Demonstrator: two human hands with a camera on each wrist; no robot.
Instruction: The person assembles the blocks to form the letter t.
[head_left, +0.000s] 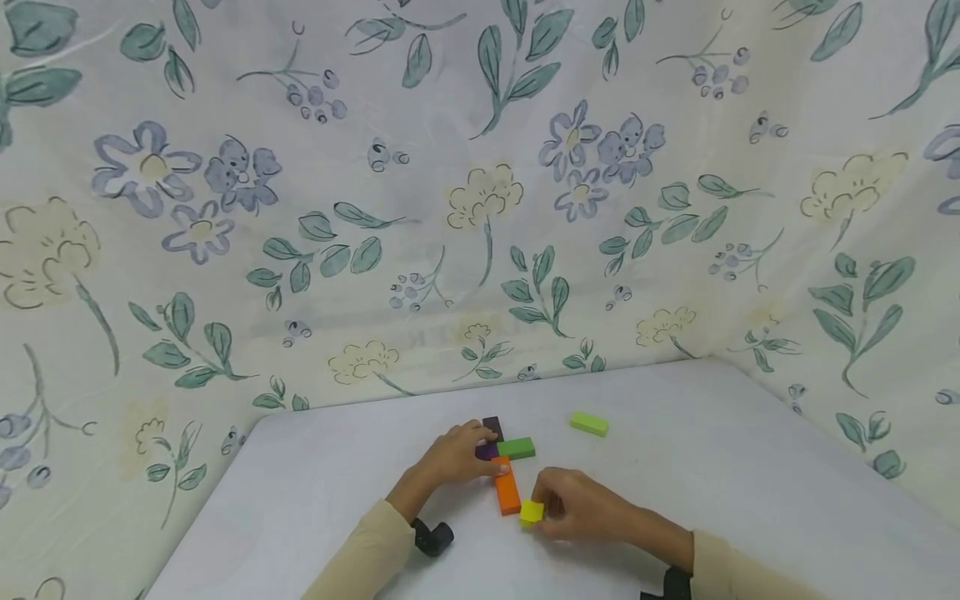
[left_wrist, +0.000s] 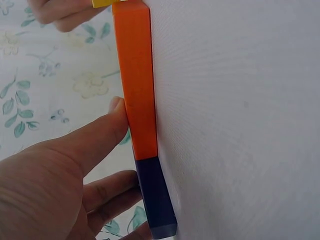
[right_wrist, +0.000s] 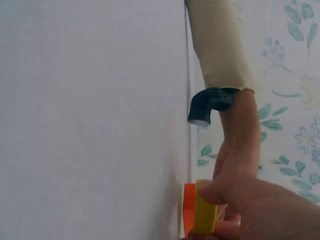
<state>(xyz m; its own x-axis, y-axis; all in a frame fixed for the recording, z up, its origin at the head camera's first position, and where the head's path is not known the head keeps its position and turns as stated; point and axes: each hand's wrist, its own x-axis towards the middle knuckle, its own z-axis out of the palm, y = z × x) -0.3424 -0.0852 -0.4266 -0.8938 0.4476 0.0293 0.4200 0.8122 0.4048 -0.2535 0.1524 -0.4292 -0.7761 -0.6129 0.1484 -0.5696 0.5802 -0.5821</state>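
My left hand (head_left: 455, 454) rests against a row of blocks on the table, its thumb touching the side of the orange block (head_left: 507, 493). Its other fingers lie by the dark purple block (head_left: 486, 452) and the black block (head_left: 492, 425). In the left wrist view the orange block (left_wrist: 137, 80) meets the dark block (left_wrist: 156, 192) end to end. Between thumb and fingers, my right hand (head_left: 581, 507) pinches a yellow block (head_left: 532, 512) beside the near end of the orange one. The right wrist view shows the yellow block (right_wrist: 205, 212) upright under the thumb.
A green block (head_left: 517, 448) extends rightward from the dark purple one. Farther back and to the right lies a loose light green block (head_left: 589, 423). Flower-patterned cloth (head_left: 480, 250) stands behind the white table (head_left: 720, 467). Black wrist cameras (head_left: 433, 539) sit low near the tabletop.
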